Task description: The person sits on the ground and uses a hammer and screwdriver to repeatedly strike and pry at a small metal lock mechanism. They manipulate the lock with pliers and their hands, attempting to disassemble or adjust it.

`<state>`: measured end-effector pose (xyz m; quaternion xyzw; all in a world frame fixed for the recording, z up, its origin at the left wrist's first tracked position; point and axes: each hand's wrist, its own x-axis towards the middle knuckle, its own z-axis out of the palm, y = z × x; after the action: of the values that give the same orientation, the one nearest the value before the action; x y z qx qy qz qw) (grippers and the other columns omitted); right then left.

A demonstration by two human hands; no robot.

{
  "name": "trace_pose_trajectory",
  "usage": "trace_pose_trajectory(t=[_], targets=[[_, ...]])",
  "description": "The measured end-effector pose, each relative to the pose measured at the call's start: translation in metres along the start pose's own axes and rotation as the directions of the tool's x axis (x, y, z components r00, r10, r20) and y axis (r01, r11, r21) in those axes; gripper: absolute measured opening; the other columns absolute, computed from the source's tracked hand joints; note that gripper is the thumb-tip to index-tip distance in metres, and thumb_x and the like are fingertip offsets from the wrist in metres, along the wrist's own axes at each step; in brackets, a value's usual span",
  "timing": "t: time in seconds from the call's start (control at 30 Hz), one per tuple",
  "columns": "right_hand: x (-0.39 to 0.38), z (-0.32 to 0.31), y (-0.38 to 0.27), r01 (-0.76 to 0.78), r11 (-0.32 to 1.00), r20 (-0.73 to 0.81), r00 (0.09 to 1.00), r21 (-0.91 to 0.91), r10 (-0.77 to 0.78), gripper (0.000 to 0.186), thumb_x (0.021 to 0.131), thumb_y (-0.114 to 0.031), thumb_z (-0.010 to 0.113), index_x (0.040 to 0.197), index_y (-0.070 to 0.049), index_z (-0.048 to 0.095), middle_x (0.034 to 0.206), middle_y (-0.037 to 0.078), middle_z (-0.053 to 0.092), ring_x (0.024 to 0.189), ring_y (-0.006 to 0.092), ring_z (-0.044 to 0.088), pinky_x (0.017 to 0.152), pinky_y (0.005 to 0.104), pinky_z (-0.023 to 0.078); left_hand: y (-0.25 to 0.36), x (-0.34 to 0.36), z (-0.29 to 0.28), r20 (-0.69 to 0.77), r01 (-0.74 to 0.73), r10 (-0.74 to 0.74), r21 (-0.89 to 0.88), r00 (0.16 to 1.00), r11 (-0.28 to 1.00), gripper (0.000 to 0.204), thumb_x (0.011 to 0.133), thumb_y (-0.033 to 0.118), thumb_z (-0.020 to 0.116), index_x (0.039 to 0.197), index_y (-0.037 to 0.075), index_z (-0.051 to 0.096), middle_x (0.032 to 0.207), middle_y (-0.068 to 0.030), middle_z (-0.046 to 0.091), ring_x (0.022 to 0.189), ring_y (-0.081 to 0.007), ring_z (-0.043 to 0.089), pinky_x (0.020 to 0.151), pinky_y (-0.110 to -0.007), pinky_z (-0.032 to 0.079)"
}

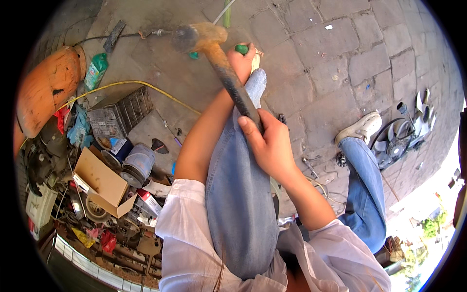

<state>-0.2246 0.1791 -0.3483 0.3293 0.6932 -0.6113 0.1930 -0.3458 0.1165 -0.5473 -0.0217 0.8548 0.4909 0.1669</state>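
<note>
Rusty orange metal tops the hammer [227, 73] that you hold up in front of you, its dark handle slanting from your right hand [271, 144] to the head at the upper left. The fingers of that hand wrap snugly around the lower handle, thumb laid along it. Your left hand [238, 64] is low, near the paved floor [335, 44] and just beside a pale shoe [256, 61]; its fingers are curled closed around a green piece [241, 48], whose rounded end pokes out. What that piece is, and what its far end meets, you can't fairly judge from here, since your hand hides most of it.

The step in hand looks like readying a blow, 1 hand steadying and 1 hand aiming; the hammer's head is apart from the green piece and seems nearer your eyes. Your next move probably calls for a short, measured swing: hold the green piece firm, bring the head down square, and leave your left fingers and the shoe out of its path.
</note>
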Motion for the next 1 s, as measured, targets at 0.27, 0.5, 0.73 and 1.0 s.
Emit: trace_pose_trajectory(t=[0.27, 0.5, 0.73, 1.0], targets=[[-0.013, -0.049, 0.102, -0.288, 0.939, -0.463, 0.869, -0.186, 0.175, 0.043, 0.097, -0.034, 0.061, 0.075, 0.002, 0.05, 0.058, 0.017, 0.049, 0.051, 0.0263, 0.043, 0.052, 0.0395, 0.04, 0.0, -0.005, 0.009, -0.069, -0.041, 0.055, 0.196, 0.996, 0.98, 0.03, 0.081, 0.036, 0.069, 0.069, 0.009, 0.067, 0.071, -0.0121, 0.065, 0.067, -0.0352, 0.061, 0.061, -0.044, 0.045], [-0.038, -0.054, 0.193, -0.449, 0.85, -0.547, 0.8, -0.275, 0.246, 0.046, 0.092, -0.043, 0.064, 0.083, 0.002, 0.056, 0.067, 0.024, 0.059, 0.065, 0.0428, 0.06, 0.063, 0.0471, 0.047, -0.01, -0.001, 0.014, -0.017, -0.118, 0.129, 0.294, 0.991, 0.948, 0.029, 0.082, 0.036, 0.068, 0.072, 0.01, 0.071, 0.072, -0.0113, 0.066, 0.066, -0.0339, 0.061, 0.06, -0.043, 0.045], [-0.026, -0.048, 0.192, -0.184, 0.803, -0.549, 0.811, -0.567, -0.202, 0.031, 0.088, -0.026, 0.069, 0.103, 0.001, 0.061, 0.091, 0.02, 0.062, 0.075, 0.0369, 0.063, 0.068, 0.0446, 0.051, 0.011, -0.009, 0.005, -0.023, -0.076, 0.082, 0.183, 0.996, 0.98, 0.026, 0.085, 0.032, 0.068, 0.077, 0.008, 0.072, 0.075, -0.0092, 0.069, 0.071, -0.0303, 0.065, 0.066, -0.039, 0.048], [0.14, 0.006, 0.016, 0.122, 0.8, -0.109, 0.968, -0.588, -0.228, 0.041, 0.093, -0.039, 0.057, 0.113, -0.004, 0.062, 0.099, 0.019, 0.07, 0.09, 0.0349, 0.07, 0.075, 0.0444, 0.055, -0.03, -0.002, 0.001, 0.061, -0.007, 0.007, 0.004, 0.998, 1.0, 0.028, 0.086, 0.036, 0.067, 0.095, 0.01, 0.072, 0.091, -0.011, 0.071, 0.085, -0.031, 0.067, 0.072, -0.041, 0.05]])
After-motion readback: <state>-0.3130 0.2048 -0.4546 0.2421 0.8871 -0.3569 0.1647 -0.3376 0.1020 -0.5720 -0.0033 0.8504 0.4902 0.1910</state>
